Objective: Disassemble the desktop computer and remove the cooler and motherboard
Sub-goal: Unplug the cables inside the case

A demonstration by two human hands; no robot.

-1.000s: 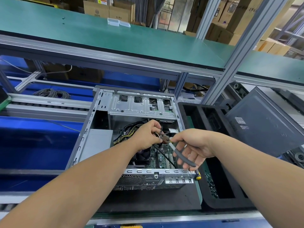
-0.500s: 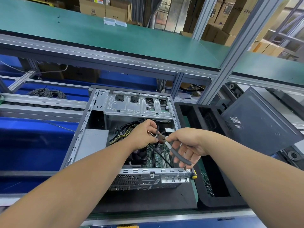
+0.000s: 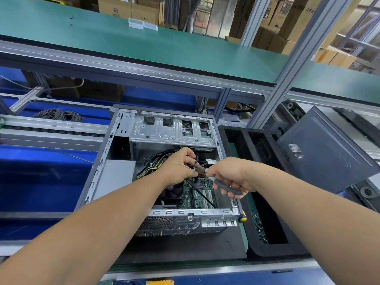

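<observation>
An open desktop case (image 3: 123, 128) lies on its side on the bench. Inside it the green motherboard (image 3: 202, 195) shows below my hands, with the dark cooler (image 3: 174, 191) partly hidden under my left wrist. Above the board my left hand (image 3: 178, 167) pinches a bundle of thin cables (image 3: 195, 161). My right hand (image 3: 230, 175) grips grey-handled pliers (image 3: 226, 187), whose jaws meet the cables at my left fingertips. Yellow and black power wires (image 3: 152, 165) run left toward the grey power supply (image 3: 117, 177).
A black foam tray (image 3: 257, 249) holding small screws stands right of the case. The removed dark side panel (image 3: 324, 153) leans further right. A yellow-tipped screwdriver (image 3: 243, 218) pokes out at the case's right corner. A green shelf (image 3: 144, 44) overhangs the back, and a cable coil (image 3: 59, 115) lies left.
Both hands have stayed together over the board, with the pliers still at the cables. The view has drifted slightly; the hands sit a little higher against the case.
</observation>
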